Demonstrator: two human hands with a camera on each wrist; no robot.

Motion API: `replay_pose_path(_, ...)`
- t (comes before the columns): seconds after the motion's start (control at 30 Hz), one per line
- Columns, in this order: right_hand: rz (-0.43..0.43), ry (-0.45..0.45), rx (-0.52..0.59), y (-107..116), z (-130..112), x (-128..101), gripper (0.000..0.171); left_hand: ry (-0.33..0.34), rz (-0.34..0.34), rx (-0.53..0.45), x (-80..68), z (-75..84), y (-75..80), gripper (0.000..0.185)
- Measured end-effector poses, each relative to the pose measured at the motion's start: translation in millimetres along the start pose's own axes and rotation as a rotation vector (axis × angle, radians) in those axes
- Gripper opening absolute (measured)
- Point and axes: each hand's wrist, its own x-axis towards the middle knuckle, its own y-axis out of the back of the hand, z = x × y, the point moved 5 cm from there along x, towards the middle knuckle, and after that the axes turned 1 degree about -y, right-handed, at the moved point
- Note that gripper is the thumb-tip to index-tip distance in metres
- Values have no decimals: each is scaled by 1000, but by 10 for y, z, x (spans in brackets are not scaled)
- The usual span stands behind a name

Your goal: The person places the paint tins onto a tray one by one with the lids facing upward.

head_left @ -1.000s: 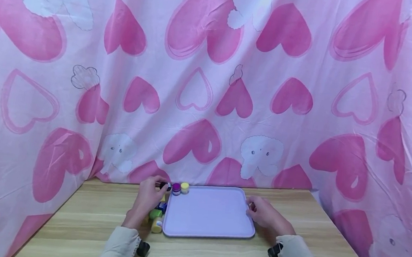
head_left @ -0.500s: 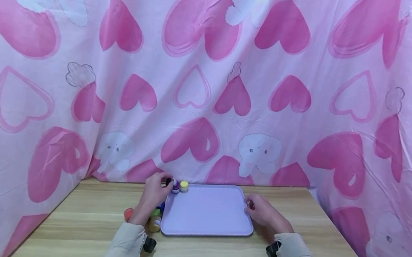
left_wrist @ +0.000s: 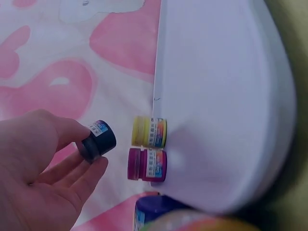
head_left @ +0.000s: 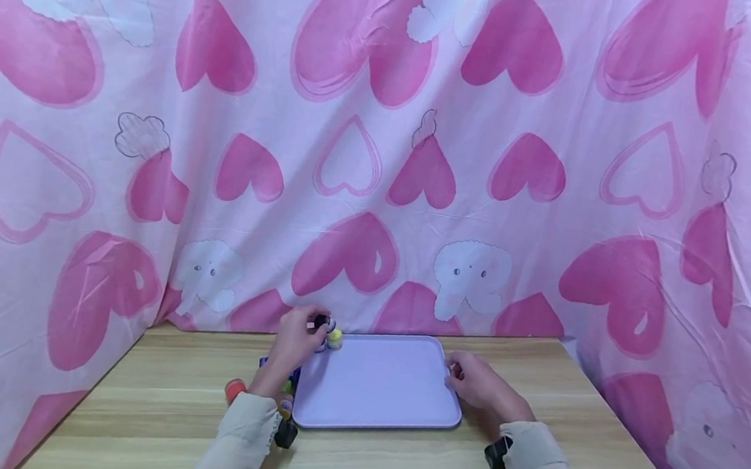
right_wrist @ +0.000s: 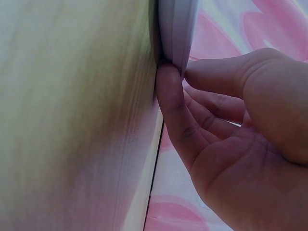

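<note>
Now, with your left hand [left_wrist: 33, 185] pinching the black paint pot [left_wrist: 97, 140] just beside the tray's [head_left: 382, 384] far left corner, set it upright beside the magenta pot [left_wrist: 147, 164]; your right hand [head_left: 479, 385] pinches the tray rim steady.

The right hand [right_wrist: 240, 144] fills the lower right of the view, palm showing. Its thumb and fingers [right_wrist: 173, 110] pinch the pale lilac edge of the tray [right_wrist: 175, 24], thumb on one face and a fingertip against the other. The wooden counter [right_wrist: 72, 120] takes up the left side, blurred. Behind the hand hangs pink heart-patterned cloth [right_wrist: 250, 24].
</note>
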Motion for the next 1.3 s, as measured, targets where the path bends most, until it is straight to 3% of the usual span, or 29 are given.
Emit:
replay_pose_path(0.6, -8, 0, 19, -8, -25, 3, 38, -254, -93, 114, 160, 145, -403, 25)
replay_pose_path(0.97, -20, -2, 19, -5, -21, 6, 37, -324, -233, 167, 124, 71, -584, 19)
replay_pose_path(1.3, -16, -7, 25, 11, -10, -13, 38, -286, -295, 203, 88, 59, -684, 29)
